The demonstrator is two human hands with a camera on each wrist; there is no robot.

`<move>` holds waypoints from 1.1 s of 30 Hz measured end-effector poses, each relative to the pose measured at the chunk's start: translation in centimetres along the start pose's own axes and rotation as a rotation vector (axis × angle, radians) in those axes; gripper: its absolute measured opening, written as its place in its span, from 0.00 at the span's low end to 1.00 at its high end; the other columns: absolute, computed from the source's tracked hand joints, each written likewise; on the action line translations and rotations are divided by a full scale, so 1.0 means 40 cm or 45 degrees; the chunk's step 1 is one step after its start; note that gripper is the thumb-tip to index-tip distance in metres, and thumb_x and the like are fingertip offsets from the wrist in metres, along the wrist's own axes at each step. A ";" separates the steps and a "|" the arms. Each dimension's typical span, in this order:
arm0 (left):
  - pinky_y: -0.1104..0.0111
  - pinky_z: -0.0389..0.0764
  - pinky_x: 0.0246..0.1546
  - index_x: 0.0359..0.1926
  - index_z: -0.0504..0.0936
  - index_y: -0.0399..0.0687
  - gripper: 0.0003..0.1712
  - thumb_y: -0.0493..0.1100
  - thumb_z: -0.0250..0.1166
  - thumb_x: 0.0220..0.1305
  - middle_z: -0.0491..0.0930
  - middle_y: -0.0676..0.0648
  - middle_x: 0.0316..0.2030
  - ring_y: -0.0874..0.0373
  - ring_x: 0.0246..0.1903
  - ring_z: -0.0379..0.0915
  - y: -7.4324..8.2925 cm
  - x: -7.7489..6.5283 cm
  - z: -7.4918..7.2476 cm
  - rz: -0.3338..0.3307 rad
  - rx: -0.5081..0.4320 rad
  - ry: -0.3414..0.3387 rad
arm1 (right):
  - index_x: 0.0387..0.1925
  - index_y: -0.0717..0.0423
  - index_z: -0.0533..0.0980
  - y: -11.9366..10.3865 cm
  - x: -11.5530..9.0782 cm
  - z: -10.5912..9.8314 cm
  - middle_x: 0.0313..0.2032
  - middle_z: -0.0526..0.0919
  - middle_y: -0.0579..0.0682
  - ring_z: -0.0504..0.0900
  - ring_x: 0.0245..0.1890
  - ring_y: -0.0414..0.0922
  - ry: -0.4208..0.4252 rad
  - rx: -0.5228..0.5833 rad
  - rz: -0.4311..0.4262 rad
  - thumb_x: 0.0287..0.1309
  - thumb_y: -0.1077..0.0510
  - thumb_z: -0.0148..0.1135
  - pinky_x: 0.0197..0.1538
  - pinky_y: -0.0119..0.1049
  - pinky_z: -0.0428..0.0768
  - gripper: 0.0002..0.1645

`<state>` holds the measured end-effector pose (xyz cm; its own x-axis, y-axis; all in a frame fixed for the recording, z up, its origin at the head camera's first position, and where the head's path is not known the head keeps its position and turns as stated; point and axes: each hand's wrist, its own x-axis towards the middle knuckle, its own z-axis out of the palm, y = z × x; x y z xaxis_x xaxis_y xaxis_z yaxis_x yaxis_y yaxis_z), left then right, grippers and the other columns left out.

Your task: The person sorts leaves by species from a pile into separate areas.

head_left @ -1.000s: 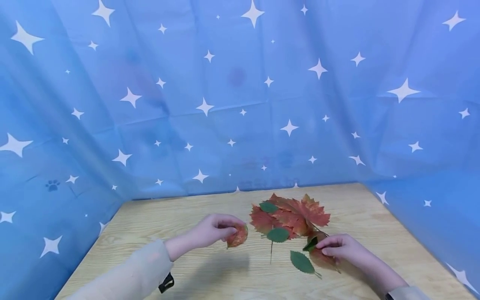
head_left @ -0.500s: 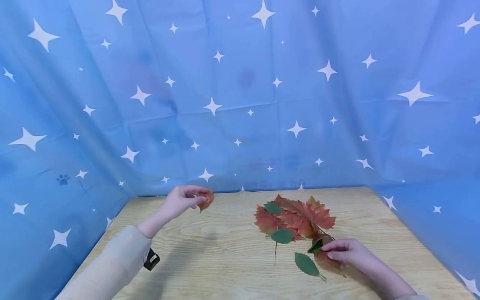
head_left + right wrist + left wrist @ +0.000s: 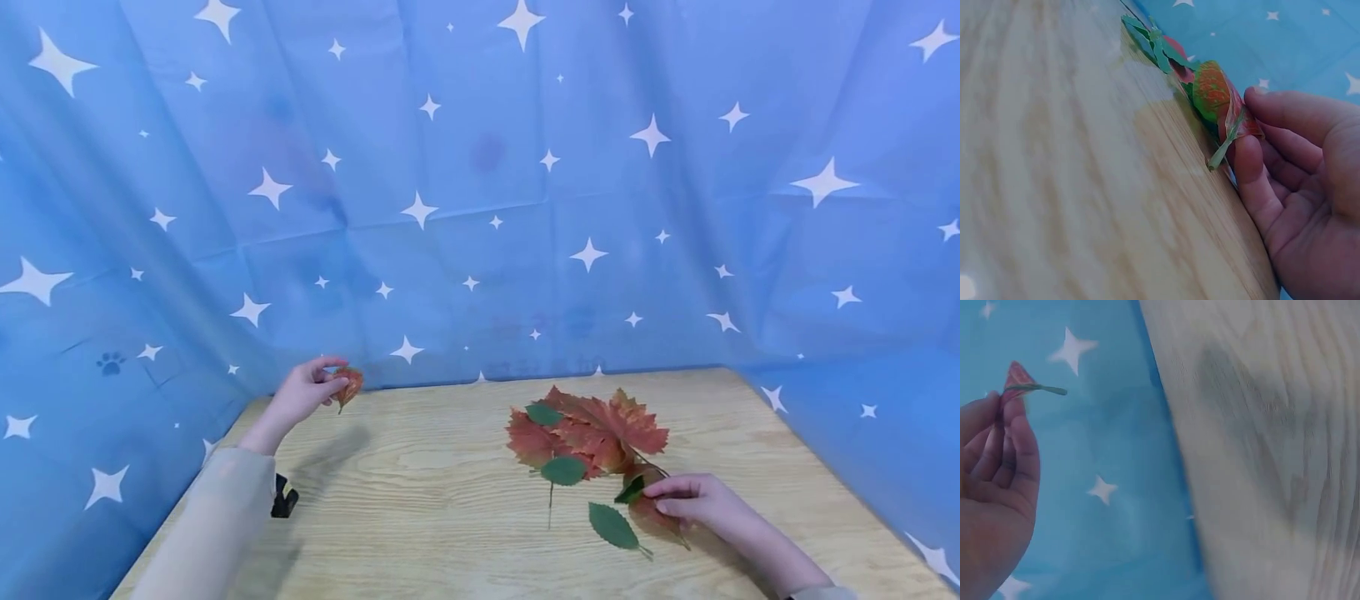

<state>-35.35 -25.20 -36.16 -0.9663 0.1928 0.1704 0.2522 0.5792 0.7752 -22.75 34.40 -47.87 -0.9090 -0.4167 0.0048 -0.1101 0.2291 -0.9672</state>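
Note:
In the head view my left hand is raised over the table's far left corner and pinches a small orange-red leaf between thumb and fingers. The left wrist view shows that leaf's green stem sticking out sideways. On the right, my right hand pinches a red-and-green leaf low over the table, its stem pointing down in the right wrist view. A dark green leaf shows at those fingertips. Just beyond lies a heap of large red maple-like leaves.
Green leaves lie on and before the heap, one loose green leaf nearer the front. The wooden table meets a blue star-patterned cloth at the back and sides. A dark strap hangs at the left sleeve.
My left hand has carried its orange-red leaf left and away from the heap, up toward the far left corner. The right hand has stayed almost in place, holding its leaf.

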 end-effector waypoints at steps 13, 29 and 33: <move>0.59 0.78 0.31 0.55 0.77 0.28 0.17 0.33 0.59 0.67 0.81 0.39 0.36 0.50 0.33 0.76 -0.151 0.003 0.019 -0.035 0.224 -0.073 | 0.52 0.79 0.73 0.001 0.006 0.005 0.33 0.84 0.43 0.75 0.23 0.34 -0.021 -0.052 -0.005 0.62 0.64 0.60 0.26 0.30 0.75 0.22; 0.52 0.71 0.53 0.47 0.85 0.32 0.15 0.29 0.55 0.66 0.83 0.39 0.41 0.47 0.47 0.75 -0.180 -0.011 0.064 -0.197 0.354 -0.110 | 0.54 0.80 0.71 0.000 0.001 -0.002 0.34 0.85 0.44 0.74 0.23 0.33 -0.050 -0.003 0.022 0.64 0.64 0.58 0.28 0.30 0.76 0.22; 0.58 0.69 0.45 0.41 0.87 0.35 0.15 0.29 0.52 0.67 0.81 0.41 0.36 0.51 0.38 0.72 -0.188 -0.011 0.073 -0.229 0.339 -0.124 | 0.54 0.79 0.71 -0.002 0.000 -0.005 0.35 0.85 0.45 0.75 0.24 0.34 -0.049 -0.006 0.038 0.65 0.64 0.58 0.28 0.31 0.76 0.22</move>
<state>-36.68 -27.32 -43.83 -0.9904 0.1365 -0.0236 0.0952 0.7948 0.5993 -22.82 34.55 -47.75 -0.8959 -0.4430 -0.0335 -0.0853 0.2456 -0.9656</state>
